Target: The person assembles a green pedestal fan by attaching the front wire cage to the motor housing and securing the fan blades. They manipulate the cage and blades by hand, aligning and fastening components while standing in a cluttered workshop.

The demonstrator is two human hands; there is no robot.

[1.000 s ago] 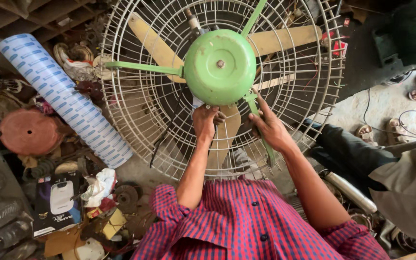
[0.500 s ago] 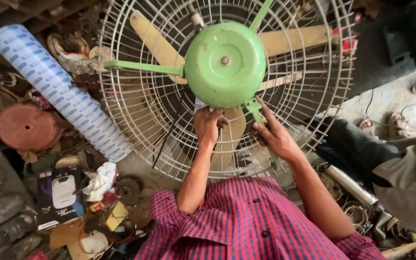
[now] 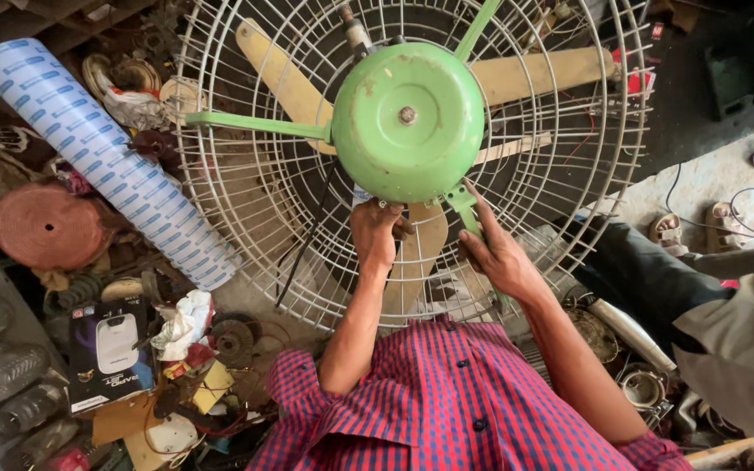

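A large fan stands in front of me, with a round green motor housing (image 3: 407, 118), pale yellow blades (image 3: 534, 74) and a white wire guard (image 3: 246, 209). Green arms run from the housing out to the guard. My left hand (image 3: 375, 231) reaches in just under the housing, its fingers curled against the lower rim. My right hand (image 3: 495, 253) lies around the lower green arm (image 3: 467, 214), with one finger stretched up toward the housing. Both my sleeves are red and blue check.
A long white and blue patterned roll (image 3: 106, 161) leans at the left. Beside it lie a rusty round lid (image 3: 45, 225), a dark box (image 3: 108, 349) and scattered parts. Another person's legs (image 3: 656, 270) and sandalled feet (image 3: 717, 227) are at the right.
The fan fills more of the view and sits further right. My left hand has moved up against the housing's lower rim. My right hand stays on the lower green arm.
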